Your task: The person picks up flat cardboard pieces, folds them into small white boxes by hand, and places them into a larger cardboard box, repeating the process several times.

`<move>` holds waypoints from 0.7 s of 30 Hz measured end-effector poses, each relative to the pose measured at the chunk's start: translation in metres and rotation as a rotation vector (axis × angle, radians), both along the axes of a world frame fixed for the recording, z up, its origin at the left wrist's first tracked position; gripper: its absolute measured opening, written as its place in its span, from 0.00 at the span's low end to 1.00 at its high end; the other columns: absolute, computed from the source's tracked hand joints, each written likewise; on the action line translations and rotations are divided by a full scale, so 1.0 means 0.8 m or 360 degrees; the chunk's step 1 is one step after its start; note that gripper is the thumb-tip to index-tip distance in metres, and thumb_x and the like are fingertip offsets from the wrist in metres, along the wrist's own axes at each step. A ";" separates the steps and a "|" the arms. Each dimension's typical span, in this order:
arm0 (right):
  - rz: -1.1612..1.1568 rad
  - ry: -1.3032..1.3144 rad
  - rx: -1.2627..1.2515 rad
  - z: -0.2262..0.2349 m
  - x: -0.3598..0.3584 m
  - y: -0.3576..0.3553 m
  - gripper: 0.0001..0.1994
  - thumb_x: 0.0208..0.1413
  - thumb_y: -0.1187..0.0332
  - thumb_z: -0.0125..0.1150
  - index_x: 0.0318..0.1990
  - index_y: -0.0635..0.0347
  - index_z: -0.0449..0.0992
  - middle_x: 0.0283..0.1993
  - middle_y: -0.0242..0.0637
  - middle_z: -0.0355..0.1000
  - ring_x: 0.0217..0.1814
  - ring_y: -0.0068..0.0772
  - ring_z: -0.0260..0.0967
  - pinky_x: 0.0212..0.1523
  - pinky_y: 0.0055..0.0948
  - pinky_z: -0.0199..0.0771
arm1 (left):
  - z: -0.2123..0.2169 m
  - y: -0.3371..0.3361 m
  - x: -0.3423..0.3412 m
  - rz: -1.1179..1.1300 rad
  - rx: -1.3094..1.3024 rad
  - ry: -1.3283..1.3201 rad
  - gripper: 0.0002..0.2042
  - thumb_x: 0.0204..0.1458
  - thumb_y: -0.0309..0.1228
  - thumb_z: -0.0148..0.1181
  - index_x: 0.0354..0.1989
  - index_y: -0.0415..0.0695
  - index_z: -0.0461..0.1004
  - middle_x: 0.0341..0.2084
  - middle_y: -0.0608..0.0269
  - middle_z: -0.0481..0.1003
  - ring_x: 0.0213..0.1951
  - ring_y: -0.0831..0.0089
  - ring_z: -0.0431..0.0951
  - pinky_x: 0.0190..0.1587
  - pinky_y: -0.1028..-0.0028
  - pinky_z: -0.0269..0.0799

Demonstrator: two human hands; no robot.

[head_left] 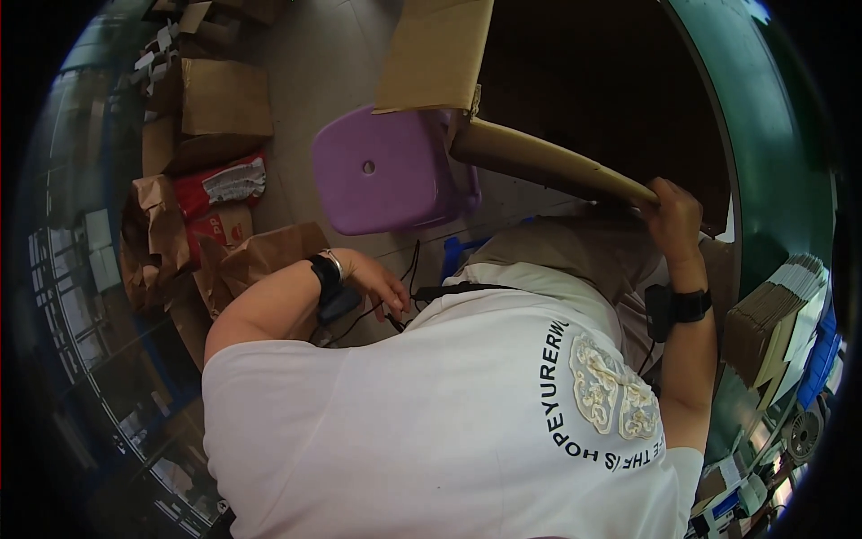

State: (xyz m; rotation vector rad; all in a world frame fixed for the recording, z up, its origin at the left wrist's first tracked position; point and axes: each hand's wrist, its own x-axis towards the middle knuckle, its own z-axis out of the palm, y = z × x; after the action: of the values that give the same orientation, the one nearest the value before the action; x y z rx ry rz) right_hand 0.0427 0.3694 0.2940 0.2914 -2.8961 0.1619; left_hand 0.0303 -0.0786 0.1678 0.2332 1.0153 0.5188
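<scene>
The right hand (672, 208) is raised, arm bent, fingers closed on the end of a brown cardboard sheet (548, 164) that slants up-left over a purple stool (386, 171). The left hand (382, 286) hangs loosely curled by black cables (409, 278), perhaps touching them. Brown boxes (224, 99) and a red package (224, 184) lie further left; flat cartons (777, 314) are stacked at right.

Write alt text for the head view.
The right hand grips the edge of a flat cardboard sheet above the lap, while the left hand hangs open by black cables. A purple plastic stool stands ahead.
</scene>
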 end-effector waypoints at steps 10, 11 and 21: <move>0.0142 -0.0223 -0.0075 -0.022 0.000 -0.034 0.11 0.36 0.70 0.69 0.24 0.58 0.71 0.24 0.38 0.70 0.27 0.44 0.70 0.27 0.36 0.69 | -0.182 -0.183 0.033 0.2097 -0.1468 0.1985 0.31 0.47 0.50 0.61 0.49 0.36 0.66 0.48 0.50 0.70 0.48 0.62 0.71 0.49 0.61 0.66; 0.0207 -0.0283 -0.0095 -0.027 0.000 -0.036 0.11 0.36 0.69 0.70 0.24 0.58 0.71 0.23 0.38 0.70 0.27 0.44 0.70 0.27 0.36 0.69 | -0.191 -0.190 0.048 0.2200 -0.1539 0.1807 0.33 0.46 0.51 0.62 0.52 0.36 0.64 0.49 0.50 0.69 0.48 0.61 0.71 0.50 0.63 0.66; 0.0616 -0.0555 -0.0172 -0.056 0.003 -0.026 0.12 0.33 0.69 0.70 0.21 0.58 0.70 0.21 0.37 0.69 0.26 0.44 0.69 0.26 0.37 0.68 | -0.244 -0.212 0.256 0.3131 -0.1035 0.0306 0.40 0.45 0.50 0.64 0.62 0.41 0.54 0.54 0.52 0.65 0.52 0.57 0.69 0.53 0.57 0.65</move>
State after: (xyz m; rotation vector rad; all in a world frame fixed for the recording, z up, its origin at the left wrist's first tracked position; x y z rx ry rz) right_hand 0.0449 0.3483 0.2495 0.8826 -3.1173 0.4743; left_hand 0.2349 -0.2485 -0.0277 -1.5007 1.2902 1.8507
